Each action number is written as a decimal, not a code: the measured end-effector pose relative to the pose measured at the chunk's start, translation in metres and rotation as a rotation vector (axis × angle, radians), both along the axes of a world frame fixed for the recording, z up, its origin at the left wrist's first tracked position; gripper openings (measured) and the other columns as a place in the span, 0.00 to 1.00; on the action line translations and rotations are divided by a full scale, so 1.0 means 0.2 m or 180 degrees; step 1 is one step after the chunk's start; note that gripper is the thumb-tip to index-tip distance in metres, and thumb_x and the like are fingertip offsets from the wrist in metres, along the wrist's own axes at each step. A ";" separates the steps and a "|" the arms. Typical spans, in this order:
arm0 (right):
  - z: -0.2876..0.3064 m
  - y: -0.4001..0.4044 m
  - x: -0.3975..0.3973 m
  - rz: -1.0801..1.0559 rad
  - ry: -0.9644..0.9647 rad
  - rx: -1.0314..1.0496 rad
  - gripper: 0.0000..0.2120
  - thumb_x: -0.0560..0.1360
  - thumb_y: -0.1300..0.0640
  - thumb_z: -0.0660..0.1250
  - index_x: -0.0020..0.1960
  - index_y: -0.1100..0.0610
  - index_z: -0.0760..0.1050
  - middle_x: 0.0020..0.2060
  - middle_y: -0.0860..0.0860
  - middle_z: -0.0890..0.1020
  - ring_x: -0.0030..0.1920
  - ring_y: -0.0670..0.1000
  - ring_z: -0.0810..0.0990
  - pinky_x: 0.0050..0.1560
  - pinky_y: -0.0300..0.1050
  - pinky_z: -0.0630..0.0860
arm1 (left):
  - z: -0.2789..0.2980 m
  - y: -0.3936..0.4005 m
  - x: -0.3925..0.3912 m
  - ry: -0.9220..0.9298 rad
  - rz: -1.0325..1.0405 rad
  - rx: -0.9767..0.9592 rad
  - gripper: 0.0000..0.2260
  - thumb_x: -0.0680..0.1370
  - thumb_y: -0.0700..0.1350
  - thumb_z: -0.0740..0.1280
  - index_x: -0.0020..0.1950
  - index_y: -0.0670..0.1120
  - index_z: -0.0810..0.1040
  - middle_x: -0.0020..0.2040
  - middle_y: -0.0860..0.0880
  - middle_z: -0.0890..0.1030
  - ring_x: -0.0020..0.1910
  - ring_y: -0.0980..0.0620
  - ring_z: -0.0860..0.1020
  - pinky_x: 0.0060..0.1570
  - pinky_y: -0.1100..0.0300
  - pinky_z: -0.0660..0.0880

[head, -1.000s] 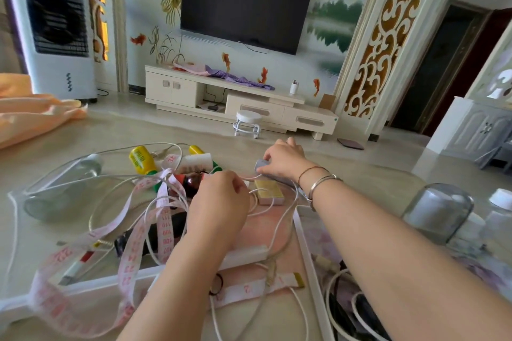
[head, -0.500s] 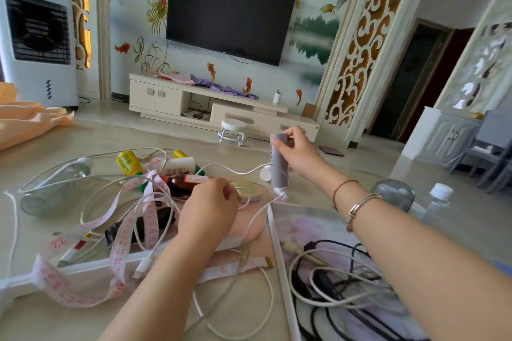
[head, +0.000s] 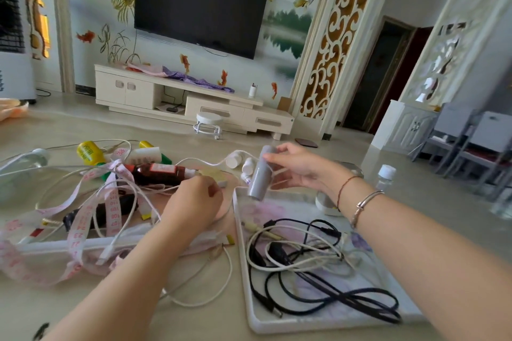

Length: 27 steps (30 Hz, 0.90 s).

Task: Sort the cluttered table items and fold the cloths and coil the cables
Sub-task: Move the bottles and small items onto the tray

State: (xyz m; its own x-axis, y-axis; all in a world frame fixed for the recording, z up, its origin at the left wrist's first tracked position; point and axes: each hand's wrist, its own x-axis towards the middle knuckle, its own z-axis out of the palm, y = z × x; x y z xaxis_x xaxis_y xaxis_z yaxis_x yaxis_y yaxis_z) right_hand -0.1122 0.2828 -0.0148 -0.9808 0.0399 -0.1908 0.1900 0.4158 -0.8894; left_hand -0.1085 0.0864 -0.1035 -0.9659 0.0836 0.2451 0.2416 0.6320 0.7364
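My right hand (head: pixel 300 167) holds a grey cylinder (head: pixel 261 173) upright above the far edge of a white tray (head: pixel 250 285). Black cables (head: pixel 327 293) and white cables (head: pixel 288 255) lie tangled in that tray. My left hand (head: pixel 194 202) rests with curled fingers on the pile to the left, over a white cable (head: pixel 210 296); what it grips is hidden. A pink measuring tape (head: pixel 83 219) winds through the pile. A brown bottle (head: pixel 158 174) lies behind the left hand.
A yellow bottle (head: pixel 89 153), a white tube (head: pixel 144 156) and small white bottles (head: pixel 238 162) lie at the back of the pile. A clear bottle with white cap (head: pixel 386 176) stands right. A glass bottle (head: pixel 22 163) lies far left. An orange cloth (head: pixel 11 108) sits at the left edge.
My right hand lifted the grey cylinder from the table and brought it right, over the tray's far edge. The left hand stayed on the pile.
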 end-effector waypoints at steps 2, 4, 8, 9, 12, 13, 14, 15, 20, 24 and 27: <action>-0.02 -0.01 -0.02 -0.0227 0.0337 -0.0542 0.15 0.77 0.59 0.66 0.62 0.59 0.67 0.56 0.61 0.78 0.53 0.59 0.81 0.56 0.56 0.79 | -0.01 0.00 -0.01 0.0028 0.0010 -0.0024 0.08 0.75 0.42 0.62 0.45 0.48 0.81 0.44 0.48 0.82 0.45 0.46 0.79 0.50 0.53 0.77; -0.03 0.00 -0.04 -0.0547 0.0686 -0.0644 0.13 0.78 0.60 0.66 0.60 0.60 0.69 0.56 0.59 0.79 0.52 0.54 0.81 0.59 0.54 0.77 | -0.01 -0.01 -0.01 0.0045 -0.0002 -0.0018 0.06 0.76 0.44 0.64 0.45 0.48 0.81 0.43 0.49 0.81 0.45 0.47 0.79 0.48 0.55 0.76; -0.03 0.05 -0.04 -0.1129 0.1190 0.0107 0.13 0.78 0.47 0.65 0.56 0.53 0.71 0.52 0.52 0.80 0.49 0.48 0.80 0.57 0.49 0.78 | -0.01 0.01 0.00 0.0008 -0.0379 0.0008 0.08 0.72 0.53 0.72 0.42 0.49 0.79 0.37 0.54 0.79 0.37 0.56 0.77 0.38 0.62 0.70; -0.03 0.07 -0.04 -0.1263 0.1189 0.0024 0.16 0.78 0.45 0.63 0.59 0.54 0.69 0.52 0.52 0.79 0.50 0.50 0.80 0.56 0.50 0.78 | -0.01 0.02 0.01 -0.0011 -0.0482 -0.0042 0.09 0.71 0.53 0.73 0.41 0.49 0.79 0.36 0.54 0.79 0.36 0.58 0.76 0.36 0.63 0.69; -0.02 0.10 -0.03 -0.1373 0.1120 -0.0841 0.17 0.79 0.46 0.62 0.59 0.56 0.64 0.50 0.55 0.77 0.48 0.54 0.81 0.55 0.55 0.80 | -0.01 0.02 0.01 0.0039 -0.0583 -0.0163 0.07 0.70 0.49 0.75 0.35 0.50 0.79 0.34 0.54 0.79 0.34 0.60 0.75 0.34 0.67 0.69; -0.02 0.10 -0.02 -0.1347 0.1099 -0.1050 0.17 0.79 0.47 0.63 0.58 0.57 0.64 0.49 0.56 0.77 0.47 0.55 0.81 0.54 0.56 0.80 | -0.01 0.02 0.01 0.0076 -0.0556 -0.0203 0.08 0.70 0.46 0.74 0.33 0.51 0.78 0.34 0.54 0.79 0.35 0.60 0.76 0.35 0.67 0.70; -0.02 0.10 -0.02 -0.1329 0.1057 -0.1133 0.18 0.78 0.46 0.64 0.58 0.57 0.63 0.49 0.56 0.76 0.46 0.55 0.81 0.53 0.57 0.80 | -0.01 0.02 0.01 0.0097 -0.0502 -0.0249 0.08 0.71 0.45 0.73 0.33 0.52 0.77 0.35 0.54 0.79 0.36 0.59 0.76 0.37 0.65 0.72; -0.03 0.10 -0.02 -0.1305 0.0973 -0.1141 0.19 0.78 0.45 0.64 0.58 0.57 0.63 0.50 0.56 0.76 0.46 0.57 0.82 0.51 0.57 0.81 | -0.01 0.02 0.00 0.0090 -0.0424 -0.0302 0.08 0.71 0.44 0.72 0.33 0.53 0.77 0.36 0.55 0.79 0.37 0.56 0.77 0.40 0.62 0.74; -0.01 0.09 0.03 -0.0865 0.0012 0.0301 0.31 0.78 0.43 0.63 0.72 0.53 0.50 0.52 0.57 0.72 0.34 0.54 0.82 0.36 0.49 0.83 | -0.01 -0.01 0.00 0.0075 0.0248 -0.0707 0.10 0.71 0.40 0.64 0.50 0.51 0.76 0.50 0.50 0.79 0.48 0.47 0.77 0.47 0.53 0.77; 0.00 0.10 0.05 -0.0190 -0.0350 0.2552 0.40 0.78 0.51 0.62 0.76 0.58 0.37 0.50 0.57 0.73 0.37 0.52 0.78 0.30 0.42 0.77 | -0.01 -0.01 -0.01 0.0235 0.0401 -0.1503 0.19 0.73 0.36 0.60 0.60 0.51 0.74 0.61 0.50 0.73 0.57 0.45 0.71 0.53 0.52 0.71; 0.03 0.12 0.06 0.0322 0.0049 0.3667 0.19 0.75 0.54 0.66 0.62 0.58 0.64 0.51 0.57 0.75 0.40 0.52 0.74 0.36 0.43 0.71 | 0.00 0.01 0.01 0.0353 0.0429 -0.1939 0.13 0.73 0.35 0.60 0.52 0.51 0.75 0.58 0.50 0.76 0.57 0.46 0.70 0.54 0.55 0.66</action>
